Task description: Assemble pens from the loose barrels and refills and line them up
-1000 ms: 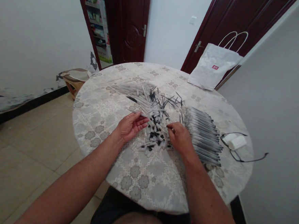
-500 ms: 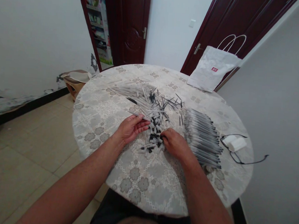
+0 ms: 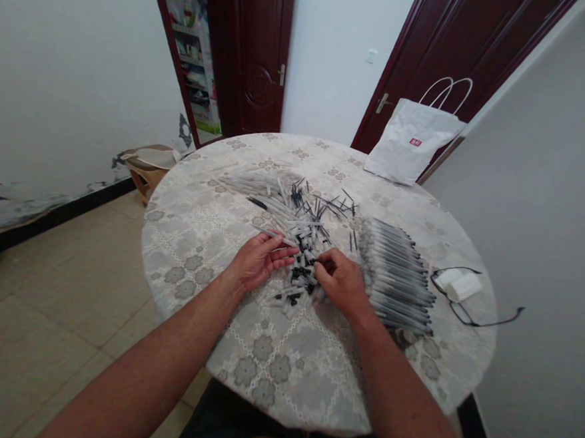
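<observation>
My left hand (image 3: 264,260) holds a pale pen barrel (image 3: 276,236) between thumb and forefinger, its other fingers loosely spread. My right hand (image 3: 341,279) is pinched at the right side of a heap of small black and clear pen parts (image 3: 295,289); whatever is between its fingertips is too small to make out. Beyond the hands lie loose whitish pen barrels (image 3: 255,180) and thin dark sticks (image 3: 336,205). To the right of my right hand, a stack of clear pens with dark ends (image 3: 401,277) lies in rows.
The round table has a flowered cloth (image 3: 262,360). Black-framed glasses (image 3: 490,321) and a white folded item (image 3: 463,284) lie at the right edge. A white paper bag (image 3: 410,144) stands at the back right. A stool (image 3: 148,169) is at the left, beyond the table.
My right hand has shifted slightly up and its back has turned, still at the heap's right side. The left hand keeps the barrel and has moved a little right. The view has tilted slightly.
</observation>
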Motion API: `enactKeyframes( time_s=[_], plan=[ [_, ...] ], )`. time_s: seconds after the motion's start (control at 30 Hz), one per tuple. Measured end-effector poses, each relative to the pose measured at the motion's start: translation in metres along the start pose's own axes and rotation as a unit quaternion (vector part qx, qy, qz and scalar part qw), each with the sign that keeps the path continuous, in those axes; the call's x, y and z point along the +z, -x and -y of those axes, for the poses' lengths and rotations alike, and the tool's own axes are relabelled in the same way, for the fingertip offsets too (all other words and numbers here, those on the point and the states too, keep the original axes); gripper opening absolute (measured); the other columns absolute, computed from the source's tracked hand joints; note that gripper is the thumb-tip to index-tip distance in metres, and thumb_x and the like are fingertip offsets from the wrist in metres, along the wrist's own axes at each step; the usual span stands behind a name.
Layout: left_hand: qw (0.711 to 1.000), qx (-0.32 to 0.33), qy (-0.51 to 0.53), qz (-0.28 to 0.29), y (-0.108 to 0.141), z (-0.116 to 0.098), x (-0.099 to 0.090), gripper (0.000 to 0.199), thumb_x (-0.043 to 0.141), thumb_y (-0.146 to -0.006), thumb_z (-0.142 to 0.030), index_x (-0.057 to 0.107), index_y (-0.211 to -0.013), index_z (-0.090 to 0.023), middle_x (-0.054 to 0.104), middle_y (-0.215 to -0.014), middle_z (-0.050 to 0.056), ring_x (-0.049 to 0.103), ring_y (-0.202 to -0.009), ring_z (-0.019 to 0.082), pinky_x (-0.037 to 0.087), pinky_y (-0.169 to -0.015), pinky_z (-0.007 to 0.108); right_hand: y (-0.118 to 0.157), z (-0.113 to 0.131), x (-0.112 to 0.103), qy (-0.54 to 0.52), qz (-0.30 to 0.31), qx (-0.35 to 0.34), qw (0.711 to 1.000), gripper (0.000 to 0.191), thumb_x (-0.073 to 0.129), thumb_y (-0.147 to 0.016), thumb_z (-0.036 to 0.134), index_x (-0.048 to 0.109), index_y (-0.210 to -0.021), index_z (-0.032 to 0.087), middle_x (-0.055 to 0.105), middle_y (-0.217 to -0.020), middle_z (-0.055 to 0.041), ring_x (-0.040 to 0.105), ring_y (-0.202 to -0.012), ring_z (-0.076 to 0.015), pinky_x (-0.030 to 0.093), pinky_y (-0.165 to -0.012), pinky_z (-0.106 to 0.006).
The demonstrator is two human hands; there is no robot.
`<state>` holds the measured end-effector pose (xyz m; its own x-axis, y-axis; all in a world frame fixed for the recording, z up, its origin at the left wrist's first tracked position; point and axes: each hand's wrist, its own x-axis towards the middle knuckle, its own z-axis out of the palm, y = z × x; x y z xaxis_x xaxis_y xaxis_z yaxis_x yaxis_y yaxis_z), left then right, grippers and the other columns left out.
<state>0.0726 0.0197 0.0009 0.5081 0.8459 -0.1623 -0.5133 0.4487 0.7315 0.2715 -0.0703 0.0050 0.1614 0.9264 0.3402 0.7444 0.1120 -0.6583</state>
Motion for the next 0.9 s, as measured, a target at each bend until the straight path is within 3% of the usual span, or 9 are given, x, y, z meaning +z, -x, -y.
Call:
enactKeyframes(
  time_s=[0.27,0.7,0.9],
  plan=[
    [0.999,-0.016,-0.024,0.043,0.002,0.005,0.003,0.025,0.076,-0.085,-0.021,0.059,-0.102,-0.015,0.076,-0.101,0.013,0.076,-0.095,0.025,0.063,-0.079,0.035,0.005,0.005,0.016,-0.121,-0.048,-0.011,0.991,0.013,0.059,-0.089,0.029,0.065,-0.098,0.021,0.068,-0.085,-0.0015,0.063,-0.073,-0.0156,0.049,-0.071,-0.026],
    [0.997,-0.024,-0.044,0.058,0.004,0.007,0.005,0.032,0.080,-0.081,-0.022,0.059,-0.104,-0.015,0.075,-0.104,0.012,0.076,-0.092,0.024,0.063,-0.082,0.037,0.008,0.004,0.024,-0.130,-0.044,-0.019,0.990,0.014,0.060,-0.092,0.030,0.066,-0.100,0.021,0.069,-0.087,-0.0018,0.063,-0.074,-0.0154,0.050,-0.070,-0.027],
    [0.997,-0.020,-0.052,0.057,0.002,0.008,0.002,0.033,0.081,-0.081,-0.023,0.060,-0.106,-0.015,0.075,-0.104,0.013,0.076,-0.091,0.023,0.063,-0.081,0.036,0.007,0.009,0.021,-0.114,-0.053,-0.053,0.991,0.013,0.058,-0.091,0.028,0.067,-0.099,0.022,0.068,-0.093,-0.0037,0.063,-0.079,-0.0163,0.050,-0.072,-0.028]
  ],
)
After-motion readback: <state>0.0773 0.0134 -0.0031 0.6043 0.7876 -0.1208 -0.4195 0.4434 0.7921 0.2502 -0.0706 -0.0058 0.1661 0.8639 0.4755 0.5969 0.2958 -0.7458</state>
